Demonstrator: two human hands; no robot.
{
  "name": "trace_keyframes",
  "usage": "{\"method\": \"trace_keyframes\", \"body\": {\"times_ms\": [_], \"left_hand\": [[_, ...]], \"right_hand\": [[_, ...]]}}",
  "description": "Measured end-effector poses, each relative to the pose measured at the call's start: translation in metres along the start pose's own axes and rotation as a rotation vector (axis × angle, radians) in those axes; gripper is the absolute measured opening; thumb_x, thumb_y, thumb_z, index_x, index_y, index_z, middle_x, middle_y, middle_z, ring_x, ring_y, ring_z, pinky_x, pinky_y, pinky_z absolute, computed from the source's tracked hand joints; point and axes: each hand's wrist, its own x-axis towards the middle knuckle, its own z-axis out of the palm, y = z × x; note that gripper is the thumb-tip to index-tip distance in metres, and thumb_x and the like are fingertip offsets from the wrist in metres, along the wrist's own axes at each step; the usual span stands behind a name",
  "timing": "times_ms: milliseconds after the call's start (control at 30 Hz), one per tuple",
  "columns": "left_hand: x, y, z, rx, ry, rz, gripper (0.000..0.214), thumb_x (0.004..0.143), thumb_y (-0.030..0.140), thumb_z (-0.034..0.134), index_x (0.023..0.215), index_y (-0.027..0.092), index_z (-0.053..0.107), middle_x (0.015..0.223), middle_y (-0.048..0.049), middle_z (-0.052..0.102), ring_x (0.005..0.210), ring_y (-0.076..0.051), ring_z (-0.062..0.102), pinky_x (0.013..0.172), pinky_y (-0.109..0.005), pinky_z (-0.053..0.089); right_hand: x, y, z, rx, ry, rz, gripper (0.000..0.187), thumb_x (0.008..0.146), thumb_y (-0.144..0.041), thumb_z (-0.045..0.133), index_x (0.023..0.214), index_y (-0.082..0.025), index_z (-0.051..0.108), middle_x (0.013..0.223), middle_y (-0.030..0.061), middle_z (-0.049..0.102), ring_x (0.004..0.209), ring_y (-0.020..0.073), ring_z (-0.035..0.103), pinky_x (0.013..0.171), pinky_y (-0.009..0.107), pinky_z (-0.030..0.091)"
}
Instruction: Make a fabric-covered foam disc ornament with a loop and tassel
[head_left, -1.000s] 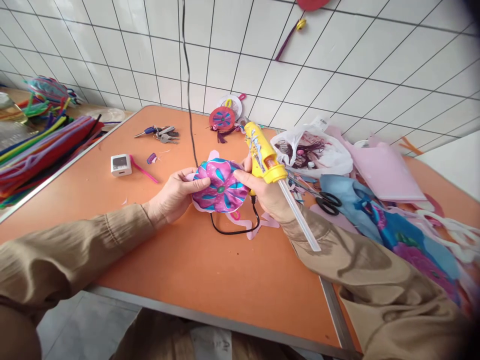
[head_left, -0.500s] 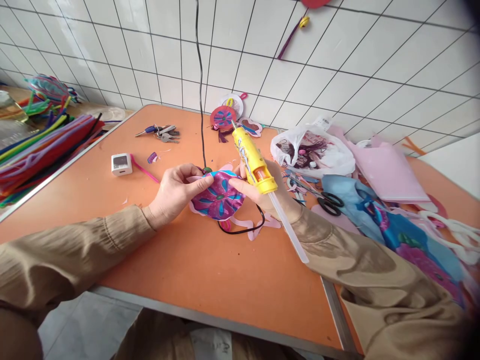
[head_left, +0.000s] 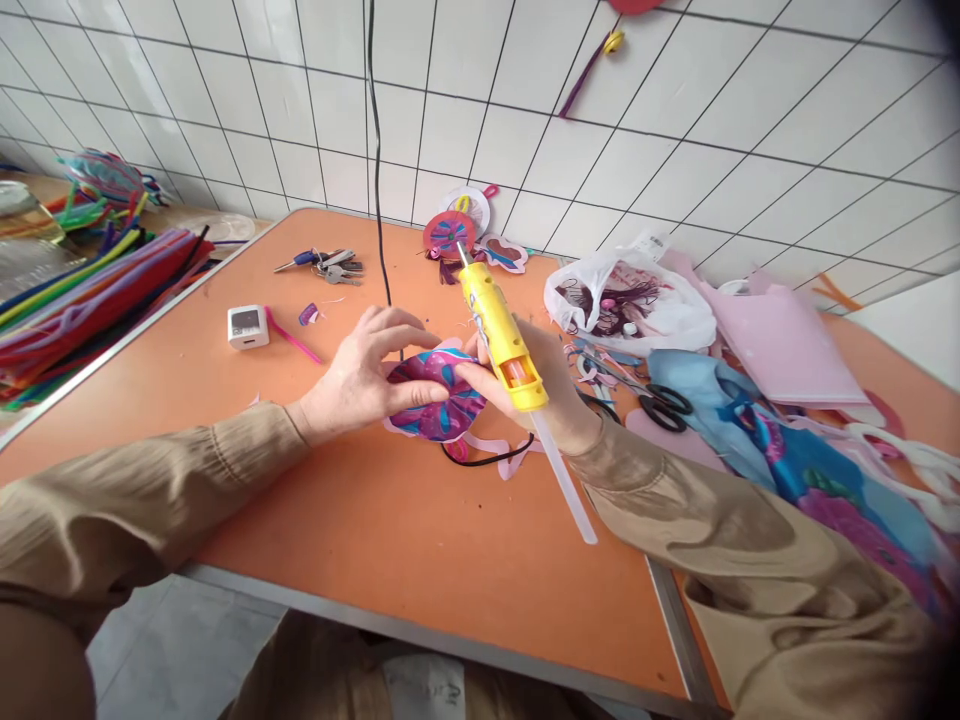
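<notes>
A round pink, purple and blue patterned disc (head_left: 439,395) lies low over the orange table (head_left: 420,530). My left hand (head_left: 367,375) rests on its left side, thumb pressing the top, fingers spread above it. My right hand (head_left: 536,385) is closed round a yellow glue gun (head_left: 501,335) with a clear glue stick sticking out behind; its nozzle points away toward the wall, and the hand's thumb also touches the disc's right edge. The gun's black cord (head_left: 379,200) runs up out of view.
Keys (head_left: 326,265) and a small white device (head_left: 247,327) lie at the left. Pipe cleaners (head_left: 82,290) are piled on the neighbouring table. A white bag (head_left: 630,300), black scissors (head_left: 660,400), pink sheets (head_left: 780,345) and printed fabric (head_left: 795,470) crowd the right. Finished discs (head_left: 450,232) lean on the tiled wall.
The disc has been tipped from facing me down to nearly flat on the table. My left fingers have spread open over it. The glue gun has swung so its nozzle points farther away.
</notes>
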Motion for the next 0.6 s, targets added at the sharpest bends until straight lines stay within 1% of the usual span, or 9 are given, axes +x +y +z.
{"method": "trace_keyframes", "body": {"times_ms": [33,67,133,233,367,533,600], "left_hand": [[-0.001,0.0,0.004,-0.043,-0.042,-0.051,0.048,0.066,0.059,0.084,0.09,0.019,0.077,0.097,-0.0102,0.069,0.099,-0.028,0.059,0.089,-0.039,0.048],[-0.003,0.0,0.008,-0.087,-0.057,-0.107,0.042,0.068,0.053,0.084,0.088,0.018,0.076,0.094,-0.0097,0.068,0.095,-0.026,0.06,0.085,-0.037,0.049],[-0.007,0.0,0.014,-0.157,-0.049,-0.188,0.03,0.072,0.044,0.082,0.08,0.017,0.074,0.084,-0.007,0.065,0.082,-0.021,0.059,0.075,-0.033,0.048],[-0.01,0.0,0.018,-0.185,-0.02,-0.23,0.024,0.073,0.038,0.08,0.07,0.017,0.07,0.073,-0.0028,0.058,0.069,-0.016,0.053,0.063,-0.029,0.043],[-0.01,0.002,0.016,-0.139,-0.014,-0.265,0.023,0.072,0.036,0.078,0.067,0.016,0.069,0.073,-0.0023,0.057,0.067,-0.015,0.052,0.061,-0.028,0.042],[-0.01,0.002,0.016,-0.093,-0.017,-0.25,0.024,0.074,0.037,0.076,0.066,0.015,0.068,0.073,-0.0025,0.057,0.066,-0.014,0.052,0.062,-0.029,0.042],[-0.01,0.003,0.016,-0.094,-0.02,-0.255,0.024,0.075,0.038,0.074,0.069,0.015,0.07,0.074,-0.0033,0.058,0.067,-0.015,0.054,0.062,-0.029,0.043]], "right_hand": [[-0.001,0.0,0.001,0.004,0.002,0.009,0.023,0.081,-0.026,0.073,0.079,-0.026,0.049,0.075,-0.0037,0.059,0.074,0.0198,0.061,0.071,0.036,0.048],[-0.001,0.0,0.001,0.007,0.002,0.019,0.024,0.081,-0.026,0.073,0.079,-0.026,0.049,0.075,-0.0036,0.059,0.074,0.02,0.061,0.071,0.037,0.048],[-0.002,-0.001,0.001,0.006,-0.015,0.031,0.026,0.08,-0.025,0.074,0.078,-0.027,0.048,0.075,-0.0038,0.059,0.073,0.02,0.061,0.072,0.037,0.049],[-0.003,-0.003,0.002,0.039,-0.016,0.003,0.026,0.079,-0.021,0.074,0.081,-0.027,0.049,0.077,-0.0037,0.061,0.071,0.0191,0.06,0.073,0.038,0.05],[-0.004,-0.005,0.004,0.059,0.031,-0.064,0.026,0.079,-0.014,0.071,0.081,-0.028,0.049,0.08,-0.0031,0.06,0.074,0.0192,0.061,0.072,0.037,0.049],[-0.006,-0.004,0.004,0.015,-0.01,-0.054,0.027,0.077,-0.019,0.071,0.076,-0.028,0.045,0.071,-0.0041,0.052,0.066,0.0189,0.054,0.064,0.035,0.044],[-0.005,-0.002,0.003,0.013,-0.026,-0.091,0.029,0.074,-0.019,0.073,0.076,-0.028,0.046,0.071,-0.0041,0.053,0.065,0.0188,0.053,0.063,0.035,0.043]]}}
